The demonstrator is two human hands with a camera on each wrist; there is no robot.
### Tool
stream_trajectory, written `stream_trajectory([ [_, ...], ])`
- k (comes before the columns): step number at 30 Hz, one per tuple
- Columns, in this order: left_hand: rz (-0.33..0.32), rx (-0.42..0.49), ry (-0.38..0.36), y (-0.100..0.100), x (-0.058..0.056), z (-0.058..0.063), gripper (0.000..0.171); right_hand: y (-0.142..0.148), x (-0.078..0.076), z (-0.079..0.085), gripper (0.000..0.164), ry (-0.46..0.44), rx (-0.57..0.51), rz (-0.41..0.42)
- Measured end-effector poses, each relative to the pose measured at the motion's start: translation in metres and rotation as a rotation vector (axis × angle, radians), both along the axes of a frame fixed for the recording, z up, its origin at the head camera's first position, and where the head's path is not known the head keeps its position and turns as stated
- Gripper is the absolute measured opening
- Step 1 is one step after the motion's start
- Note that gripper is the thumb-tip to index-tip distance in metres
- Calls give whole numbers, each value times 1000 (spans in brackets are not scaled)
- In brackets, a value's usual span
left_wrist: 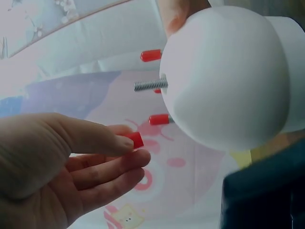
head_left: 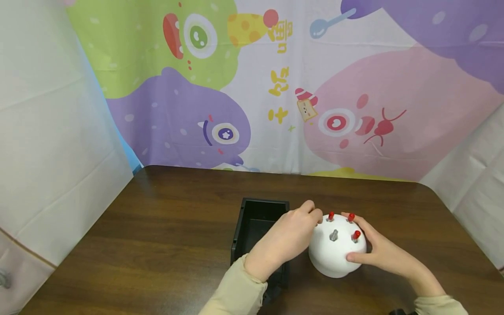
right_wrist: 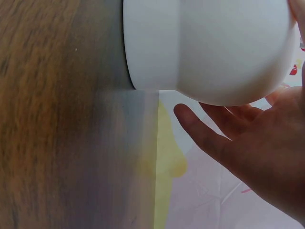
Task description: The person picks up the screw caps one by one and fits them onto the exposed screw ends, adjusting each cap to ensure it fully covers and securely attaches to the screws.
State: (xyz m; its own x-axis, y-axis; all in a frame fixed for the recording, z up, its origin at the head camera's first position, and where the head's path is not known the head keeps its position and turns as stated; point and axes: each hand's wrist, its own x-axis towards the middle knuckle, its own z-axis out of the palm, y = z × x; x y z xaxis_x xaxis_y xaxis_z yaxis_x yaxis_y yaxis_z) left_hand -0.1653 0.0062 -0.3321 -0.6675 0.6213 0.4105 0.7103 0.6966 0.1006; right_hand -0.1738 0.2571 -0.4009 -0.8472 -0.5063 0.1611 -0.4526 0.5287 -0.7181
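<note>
A white ball-shaped body [head_left: 334, 260] with a narrower base stands on the table, threaded bolts sticking out of its top. Red caps [head_left: 356, 235] cover three of these; the middle bolt [head_left: 334, 235] is bare thread. My left hand [head_left: 289, 229] pinches a loose red cap [left_wrist: 136, 140] between thumb and index finger, apart from the bolts in the left wrist view. On the ball's other side, my right hand [head_left: 382, 249] holds it, thumb on the near face and fingers round the back. One finger [right_wrist: 195, 126] of that hand stands off the surface.
A black open bin [head_left: 235, 245] stands left of the ball, partly behind my left forearm. Brown wooden tabletop [head_left: 157, 245] surrounds both. At the table's back edge hangs a printed cartoon curtain [head_left: 275, 144], with white cloth [head_left: 59, 109] at the sides.
</note>
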Motion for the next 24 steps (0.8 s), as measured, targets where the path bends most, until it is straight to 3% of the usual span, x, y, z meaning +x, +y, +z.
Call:
stream_trajectory([
  [8,-64,39,93,9,2,1,11,1,0,-2,83,10,6,-7],
  [24,-89,45,92,19,0,-4,8,2,1,-2,82,17,7,-19],
])
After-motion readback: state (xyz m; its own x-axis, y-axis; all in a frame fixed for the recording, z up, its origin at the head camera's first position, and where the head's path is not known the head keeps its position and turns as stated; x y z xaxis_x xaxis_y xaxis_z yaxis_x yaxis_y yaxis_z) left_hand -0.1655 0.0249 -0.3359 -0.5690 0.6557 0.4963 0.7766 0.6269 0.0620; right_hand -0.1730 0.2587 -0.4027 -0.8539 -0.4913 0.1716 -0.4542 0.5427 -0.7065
